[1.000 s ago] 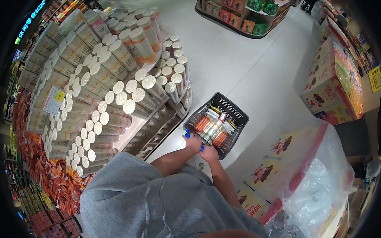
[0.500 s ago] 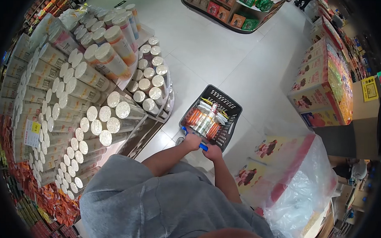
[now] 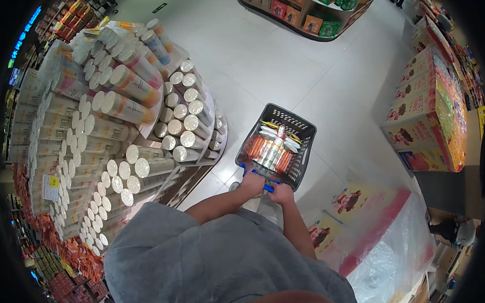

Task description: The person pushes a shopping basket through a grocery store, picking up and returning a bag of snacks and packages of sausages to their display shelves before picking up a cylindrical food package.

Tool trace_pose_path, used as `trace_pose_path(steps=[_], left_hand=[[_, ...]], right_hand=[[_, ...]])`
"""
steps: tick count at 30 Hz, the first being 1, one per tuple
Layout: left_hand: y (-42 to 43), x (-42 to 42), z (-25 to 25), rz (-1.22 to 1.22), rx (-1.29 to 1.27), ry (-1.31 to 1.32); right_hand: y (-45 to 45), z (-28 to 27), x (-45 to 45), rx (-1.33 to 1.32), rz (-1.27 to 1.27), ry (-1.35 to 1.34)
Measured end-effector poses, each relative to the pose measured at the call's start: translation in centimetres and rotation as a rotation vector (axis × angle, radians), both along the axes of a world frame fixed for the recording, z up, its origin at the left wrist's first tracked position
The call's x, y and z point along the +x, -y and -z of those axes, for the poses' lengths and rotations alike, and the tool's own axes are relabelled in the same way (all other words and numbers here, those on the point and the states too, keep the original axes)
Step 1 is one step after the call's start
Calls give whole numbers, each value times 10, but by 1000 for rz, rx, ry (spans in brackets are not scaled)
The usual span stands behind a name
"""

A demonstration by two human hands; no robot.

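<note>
In front of my body is a dark grey shopping basket (image 3: 305, 137) with perforated walls. Its blue handle (image 3: 268, 187) runs along the side nearest me. My left hand (image 3: 253, 183) is closed around the handle's left part, and my right hand (image 3: 281, 193) is closed on its right end. Inside the basket lie orange packets (image 3: 257, 148), pale cylindrical packages (image 3: 272, 154) in the middle and yellow-edged bags toward the far side. Whether the basket rides on wheels or a cart frame is hidden beneath it.
Stacked cylindrical packages (image 3: 128, 86) fill a rounded display on the left. Printed cartons (image 3: 415, 112) stand on the right, with a plastic-covered stack (image 3: 380, 247) nearer me. A shelf island (image 3: 306, 17) stands ahead across the pale tiled floor (image 3: 245, 61).
The view has shifted slightly, so the basket and both hands appear a little further right. The left display's position in view has changed too. Both hands keep their grip on the handle.
</note>
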State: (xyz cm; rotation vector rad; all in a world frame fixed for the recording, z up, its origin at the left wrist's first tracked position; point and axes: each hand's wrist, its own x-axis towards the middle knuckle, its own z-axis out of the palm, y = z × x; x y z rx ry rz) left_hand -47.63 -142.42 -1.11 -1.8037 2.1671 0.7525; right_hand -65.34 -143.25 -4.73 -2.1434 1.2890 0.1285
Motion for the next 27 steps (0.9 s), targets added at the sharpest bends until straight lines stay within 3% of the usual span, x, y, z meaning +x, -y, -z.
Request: trace_pose_path(steps=[10,12,17,19,20,22,27], left_hand=[[102,-31,-9,-141,56,147],[112,-37,14,-226,-65,126],[145,-52,30,-386,-58,163],[160,-57,11,-399,-13,173],[169,-56,-6,-399,62,173],[177,-57,-2,-431,93,174],[202,-55,17,-501,118,157]], right_hand=[[129,-7,-19,-34,-170,62],[150,-17,-19,-59,-193,-20],[174,-32,-10,-63,-15,-286],[183,-44,-7,-108,84,-332],[199,-61,-4,68,64,-343],[214,-58,-2,149,30,-350],[251,-69,5,196,-77,-368]])
